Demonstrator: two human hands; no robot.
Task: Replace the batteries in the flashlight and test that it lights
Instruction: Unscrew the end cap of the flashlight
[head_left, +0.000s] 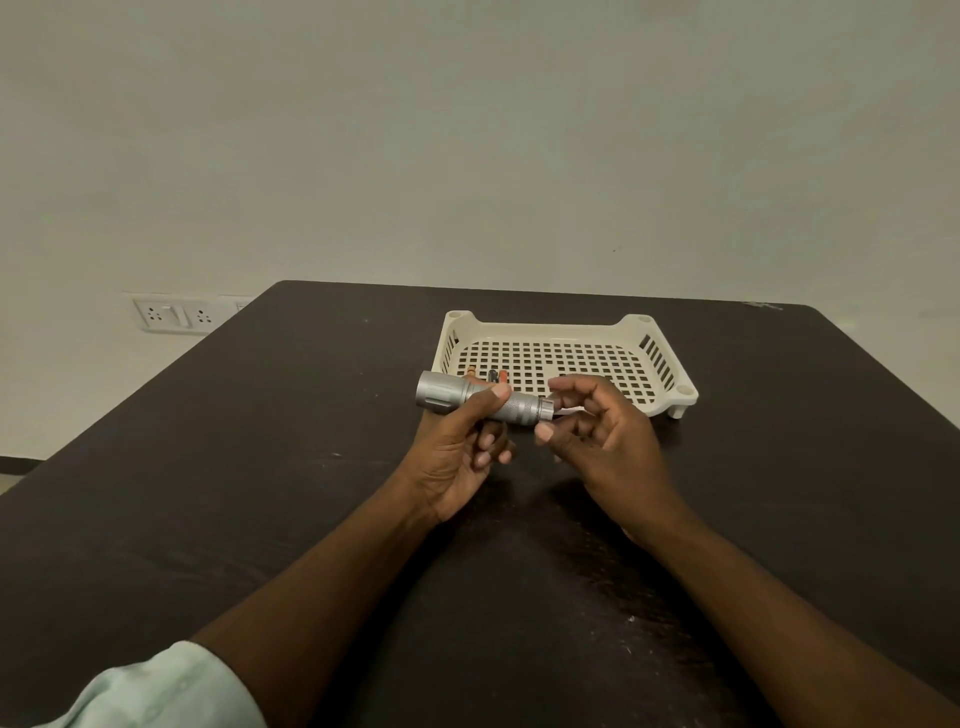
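Presently: tail end of flashlight faces right hand

Item 1, flashlight (480, 398): silver, held above the table (260, 467), long axis running from 9 o'clock (wide head) to 3 o'clock (tail), slightly dipped at the tail.

Item 2, left hand (460, 447): curled round the barrel, thumb laid across the top; the body is steadied by it.

Item 3, right hand (592, 426): placed at 3 o'clock of the tail, fingers loosely curled, nothing plainly gripped; thumb and forefinger tips lie just beside the tail end. Whether they touch it cannot be told. It is judged the nearer hand for unscrewing the cap.

Item 4, basket (660, 332): white, at 12 o'clock of the hands.

Item 5, batteries (496, 374): small, at the basket's near-left edge, partly hidden by the flashlight.
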